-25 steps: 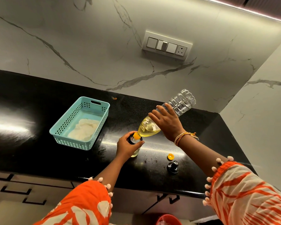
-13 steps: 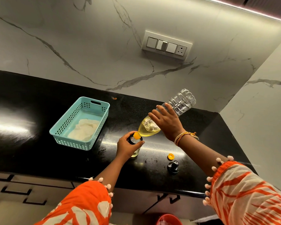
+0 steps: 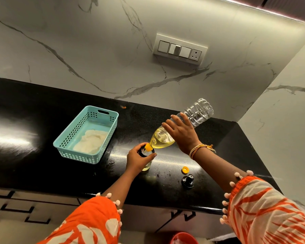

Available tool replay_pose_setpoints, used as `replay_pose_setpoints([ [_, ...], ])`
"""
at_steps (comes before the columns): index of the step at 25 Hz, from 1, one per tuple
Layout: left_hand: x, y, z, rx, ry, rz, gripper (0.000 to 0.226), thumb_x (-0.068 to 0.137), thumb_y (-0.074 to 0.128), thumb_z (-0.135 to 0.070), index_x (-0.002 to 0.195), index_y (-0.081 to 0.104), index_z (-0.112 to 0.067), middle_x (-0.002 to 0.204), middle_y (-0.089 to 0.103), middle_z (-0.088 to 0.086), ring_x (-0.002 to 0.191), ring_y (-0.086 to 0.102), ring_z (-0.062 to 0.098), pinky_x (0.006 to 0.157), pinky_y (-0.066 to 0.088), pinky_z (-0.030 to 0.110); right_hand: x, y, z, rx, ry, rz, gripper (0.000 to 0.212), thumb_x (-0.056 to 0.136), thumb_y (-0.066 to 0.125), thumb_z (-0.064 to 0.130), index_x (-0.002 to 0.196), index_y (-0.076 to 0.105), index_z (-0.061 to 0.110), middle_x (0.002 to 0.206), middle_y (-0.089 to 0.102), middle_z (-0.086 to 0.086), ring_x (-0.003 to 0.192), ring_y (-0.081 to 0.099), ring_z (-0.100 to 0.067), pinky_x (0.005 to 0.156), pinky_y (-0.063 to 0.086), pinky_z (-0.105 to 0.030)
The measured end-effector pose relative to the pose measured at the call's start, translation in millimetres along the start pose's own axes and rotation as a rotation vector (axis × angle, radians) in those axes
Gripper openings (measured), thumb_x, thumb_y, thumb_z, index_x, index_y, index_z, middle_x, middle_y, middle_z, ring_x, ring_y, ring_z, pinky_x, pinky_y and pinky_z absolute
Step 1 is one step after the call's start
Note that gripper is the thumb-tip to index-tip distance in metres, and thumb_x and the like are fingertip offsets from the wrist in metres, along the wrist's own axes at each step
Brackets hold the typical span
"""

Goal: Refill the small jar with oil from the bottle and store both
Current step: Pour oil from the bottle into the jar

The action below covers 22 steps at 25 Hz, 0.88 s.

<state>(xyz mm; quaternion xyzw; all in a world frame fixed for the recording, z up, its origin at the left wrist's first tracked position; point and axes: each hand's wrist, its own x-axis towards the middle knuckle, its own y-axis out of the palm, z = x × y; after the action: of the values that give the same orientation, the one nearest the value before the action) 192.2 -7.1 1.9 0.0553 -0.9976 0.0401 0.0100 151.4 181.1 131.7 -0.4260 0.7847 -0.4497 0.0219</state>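
Observation:
A clear plastic oil bottle (image 3: 197, 111) is tipped steeply, base up, with yellow oil pooled at its orange neck. My right hand (image 3: 181, 134) grips the bottle round its middle. The neck sits over the mouth of a small glass jar (image 3: 147, 165) standing on the black counter (image 3: 33, 155). My left hand (image 3: 137, 160) grips the jar near its dark rim and hides most of it. A little oil shows at the jar's bottom. The orange bottle cap (image 3: 185, 169) and the black jar lid (image 3: 188, 181) lie on the counter to the right.
A teal perforated basket (image 3: 67, 148) with a white cloth inside stands left of the jar. A marble wall with a switch plate (image 3: 180, 49) rises behind, and a side wall closes the right corner. Drawer fronts run under the counter's front edge. A red bucket rim (image 3: 183, 238) shows below.

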Motion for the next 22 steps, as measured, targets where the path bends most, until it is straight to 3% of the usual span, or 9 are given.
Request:
replay_pose_setpoints([
  [10, 0, 0, -2, 0.029, 0.041, -0.007, 0.044, 0.062, 0.089, -0.023, 0.101, 0.069, -0.031, 0.097, 0.073, -0.008, 0.096, 0.068, 0.006, 0.087, 0.055, 0.029, -35, 29, 22, 0.339, 0.375, 0.134, 0.070, 0.053, 0.074, -0.007, 0.116, 0.056, 0.017, 0.107, 0.064, -0.002, 0.110, 0.057, -0.031, 0.102, 0.033, -0.062],
  [18, -1, 1, -3, 0.028, 0.018, -0.019, 0.049, 0.063, 0.090, -0.022, 0.107, 0.069, -0.026, 0.100, 0.072, -0.007, 0.097, 0.064, 0.005, 0.084, 0.050, 0.020, -44, 39, 46, 0.640, 0.542, 0.195, 0.068, 0.064, 0.078, 0.017, 0.126, 0.051, 0.021, 0.112, 0.061, 0.001, 0.115, 0.052, -0.024, 0.105, 0.030, -0.066],
  [22, 0, 1, -3, 0.038, -0.001, -0.017, 0.047, 0.063, 0.089, -0.023, 0.106, 0.069, -0.024, 0.099, 0.071, -0.009, 0.097, 0.064, 0.002, 0.082, 0.049, 0.015, -45, 35, 50, 0.800, 0.613, 0.157, 0.070, 0.060, 0.078, 0.017, 0.125, 0.051, 0.021, 0.114, 0.060, -0.003, 0.111, 0.053, -0.025, 0.097, 0.040, -0.059],
])
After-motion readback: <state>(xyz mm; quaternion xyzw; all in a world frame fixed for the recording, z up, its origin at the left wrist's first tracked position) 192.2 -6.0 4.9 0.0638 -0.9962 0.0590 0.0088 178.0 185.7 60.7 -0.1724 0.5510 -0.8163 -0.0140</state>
